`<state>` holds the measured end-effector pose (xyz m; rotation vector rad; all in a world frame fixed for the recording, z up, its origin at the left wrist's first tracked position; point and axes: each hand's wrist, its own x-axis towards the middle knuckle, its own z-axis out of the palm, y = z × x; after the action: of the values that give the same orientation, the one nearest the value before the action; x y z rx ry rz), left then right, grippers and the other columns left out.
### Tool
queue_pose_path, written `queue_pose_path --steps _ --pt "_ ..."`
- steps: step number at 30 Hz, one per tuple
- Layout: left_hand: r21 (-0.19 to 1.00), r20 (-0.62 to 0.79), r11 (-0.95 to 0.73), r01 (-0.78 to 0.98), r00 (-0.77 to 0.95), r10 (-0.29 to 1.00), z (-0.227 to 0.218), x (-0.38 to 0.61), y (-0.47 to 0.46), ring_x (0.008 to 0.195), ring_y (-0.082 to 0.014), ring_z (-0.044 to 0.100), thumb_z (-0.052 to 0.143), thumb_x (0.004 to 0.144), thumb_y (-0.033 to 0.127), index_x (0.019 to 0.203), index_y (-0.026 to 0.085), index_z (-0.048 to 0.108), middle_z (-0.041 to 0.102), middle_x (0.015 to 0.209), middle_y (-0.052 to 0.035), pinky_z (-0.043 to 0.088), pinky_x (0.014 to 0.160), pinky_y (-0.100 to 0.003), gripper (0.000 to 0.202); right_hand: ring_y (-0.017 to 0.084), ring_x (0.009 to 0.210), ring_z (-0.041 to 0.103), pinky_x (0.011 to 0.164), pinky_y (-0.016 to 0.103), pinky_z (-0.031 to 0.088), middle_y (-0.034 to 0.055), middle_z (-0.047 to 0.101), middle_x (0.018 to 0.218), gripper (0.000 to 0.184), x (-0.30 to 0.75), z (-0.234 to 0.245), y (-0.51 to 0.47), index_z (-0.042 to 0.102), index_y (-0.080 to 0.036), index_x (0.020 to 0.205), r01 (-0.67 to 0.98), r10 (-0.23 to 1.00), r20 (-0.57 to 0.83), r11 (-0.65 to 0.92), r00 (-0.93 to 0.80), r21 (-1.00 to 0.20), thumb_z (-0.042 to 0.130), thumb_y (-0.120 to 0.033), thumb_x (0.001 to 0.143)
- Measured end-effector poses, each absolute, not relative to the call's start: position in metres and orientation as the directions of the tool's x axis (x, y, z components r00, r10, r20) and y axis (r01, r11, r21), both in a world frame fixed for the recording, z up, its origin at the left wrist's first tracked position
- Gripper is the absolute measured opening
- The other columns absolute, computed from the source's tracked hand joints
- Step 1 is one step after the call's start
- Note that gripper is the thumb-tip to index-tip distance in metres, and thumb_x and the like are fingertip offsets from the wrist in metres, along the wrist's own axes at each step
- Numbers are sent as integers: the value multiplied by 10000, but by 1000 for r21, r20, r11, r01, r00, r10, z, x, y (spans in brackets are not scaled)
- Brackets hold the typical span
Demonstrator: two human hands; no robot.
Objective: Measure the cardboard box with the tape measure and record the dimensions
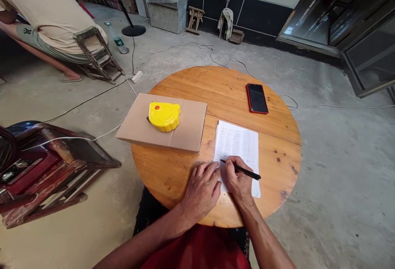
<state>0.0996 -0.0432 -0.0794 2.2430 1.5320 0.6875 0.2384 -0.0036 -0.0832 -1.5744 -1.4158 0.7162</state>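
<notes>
A black pen (248,173) is pinched in my right hand (240,181), its tip near the left side of the paper sheets (238,141). Rows of small handwriting cover the upper part of the top sheet. My left hand (203,188) lies flat on the round wooden table (173,178), fingers stretched out, with its fingertips at the sheets' lower left edge. To the left of the paper, a yellow tape measure (164,116) with a red button rests on a closed cardboard box (188,125).
A phone in a red case (257,98) lies at the table's back right. A wooden stand with a dark red machine (29,170) is at left. Behind it, a person (58,9) sits on a small wooden chair (100,57). A bottle (118,40) and cables lie on the floor.
</notes>
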Motion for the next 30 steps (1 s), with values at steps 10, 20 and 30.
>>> queue_pose_path --steps 10,20,30 --pt "519 198 -366 773 307 931 -78 99 -43 1184 -257 490 552 873 161 1245 218 568 591 1324 -73 463 974 -458 377 120 445 419 435 242 349 -52 494 508 263 239 -84 -3 591 -193 734 235 951 -9 -85 309 -968 572 -417 870" --pt "564 165 -329 758 287 943 -68 97 -45 1177 -236 484 554 884 217 1218 223 548 582 1314 -23 416 1016 -415 335 196 610 594 634 327 483 11 647 648 338 242 -85 1 667 -185 910 291 958 57 -28 280 -956 636 -513 832" --pt "553 163 -396 733 371 914 -64 87 -48 1176 -261 476 659 775 390 1228 192 521 570 1300 -64 387 1025 -399 513 319 857 677 905 495 502 113 732 989 522 240 -81 1 692 -194 1011 310 955 12 -85 297 -947 673 -616 705"
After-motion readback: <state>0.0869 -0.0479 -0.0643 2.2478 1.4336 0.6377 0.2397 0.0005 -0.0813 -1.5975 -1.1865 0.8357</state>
